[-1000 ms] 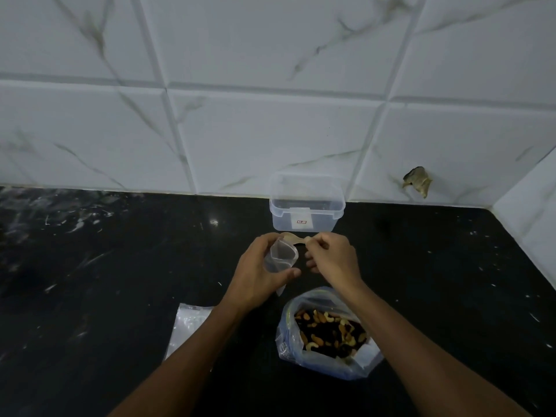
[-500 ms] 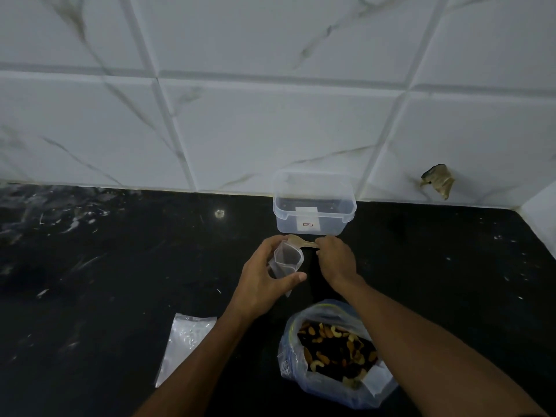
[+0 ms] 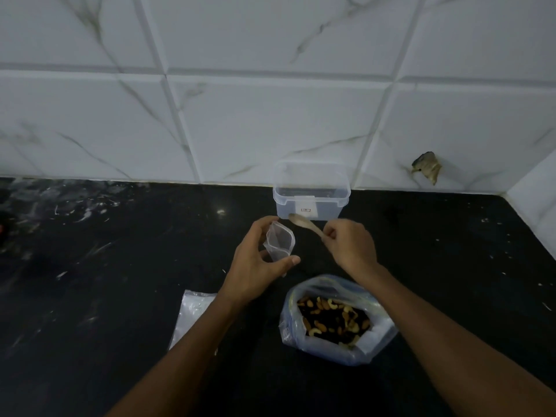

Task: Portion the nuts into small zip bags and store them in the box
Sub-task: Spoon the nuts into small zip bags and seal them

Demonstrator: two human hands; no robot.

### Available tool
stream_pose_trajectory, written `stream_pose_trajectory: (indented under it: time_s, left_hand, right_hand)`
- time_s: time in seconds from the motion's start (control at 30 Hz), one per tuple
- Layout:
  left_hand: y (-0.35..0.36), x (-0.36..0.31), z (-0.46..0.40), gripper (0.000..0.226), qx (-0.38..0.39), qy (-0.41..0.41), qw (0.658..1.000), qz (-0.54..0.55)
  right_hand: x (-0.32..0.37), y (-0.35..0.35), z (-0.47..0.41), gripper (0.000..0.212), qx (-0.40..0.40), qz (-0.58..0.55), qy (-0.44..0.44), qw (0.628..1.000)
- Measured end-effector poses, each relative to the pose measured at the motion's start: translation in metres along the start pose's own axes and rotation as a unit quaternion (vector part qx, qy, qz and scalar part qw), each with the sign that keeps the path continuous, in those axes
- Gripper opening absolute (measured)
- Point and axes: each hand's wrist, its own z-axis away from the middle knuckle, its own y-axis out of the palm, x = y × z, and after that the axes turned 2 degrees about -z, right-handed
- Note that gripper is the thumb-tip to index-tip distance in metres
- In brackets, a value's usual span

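A black counter (image 3: 90, 281), scuffed with pale marks, runs across the lower frame under a wall (image 3: 270, 115) of white marbled tiles. At centre, against the wall, stands the clear box (image 3: 311, 195), lid off; nothing shows inside it.

Just below the box, the left hand (image 3: 258, 260) pinches a small zip bag (image 3: 279, 243) between thumb and fingers, mouth held open and tilted up. The right hand (image 3: 350, 245) is closed on the handle of a spoon (image 3: 304, 224), whose bowl points up and left toward the box, beside the bag's mouth and apart from it. The nuts (image 3: 334, 320) sit in a big bag (image 3: 337, 320) at lower centre right, its top rolled open. More flat bags (image 3: 195, 311) lie at lower centre left, partly under the left forearm.

Risks, as I judge them: the zip bag's mouth is narrow and limp, so a loaded spoon could tip nuts onto the counter; the big bag is soft and could slump when the spoon digs in.

The spoon's bowl is blurred, so I cannot tell whether it carries anything. Whether the zip bag holds nuts is also unclear. A dark lump (image 3: 427, 170) on the wall at right is unidentifiable.
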Motion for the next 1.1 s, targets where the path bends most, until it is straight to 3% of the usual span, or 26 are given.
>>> stream_pose_trajectory:
  time_s: [0.17,0.3,0.43,0.67,0.77,0.93,1.1]
  left_hand:
    - [-0.005,-0.013,0.026,0.075,-0.009,0.028,1.0,0.0]
    - [-0.001,-0.019,0.047,0.072,-0.005,0.04,0.999,-0.004]
    - [0.007,-0.017,0.063,0.074,0.006,0.038,0.999,-0.001]
    - [0.025,-0.009,0.091,0.072,0.091,-0.005,0.996,0.014]
    - [0.033,-0.006,0.097,0.066,0.115,-0.019,0.993,0.023]
    - [0.04,0.0,0.099,0.063,0.109,-0.035,0.993,0.024]
    - [0.045,0.004,0.098,0.065,0.11,-0.033,0.993,0.009]
  right_hand:
    - [-0.003,-0.054,0.059,0.005,0.029,-0.062,0.013,0.998]
    - [-0.018,-0.073,0.104,0.007,0.047,-0.042,0.03,0.998]
    - [-0.036,-0.067,0.132,0.009,0.078,0.044,0.048,0.995]
    - [-0.036,-0.05,0.152,0.023,0.141,0.228,0.032,0.963]
    - [-0.036,-0.038,0.149,0.023,0.189,0.211,0.061,0.957]
    - [-0.046,-0.018,0.136,0.012,0.159,0.129,0.099,0.974]
    - [-0.042,-0.003,0.125,0.018,0.151,0.054,0.109,0.981]
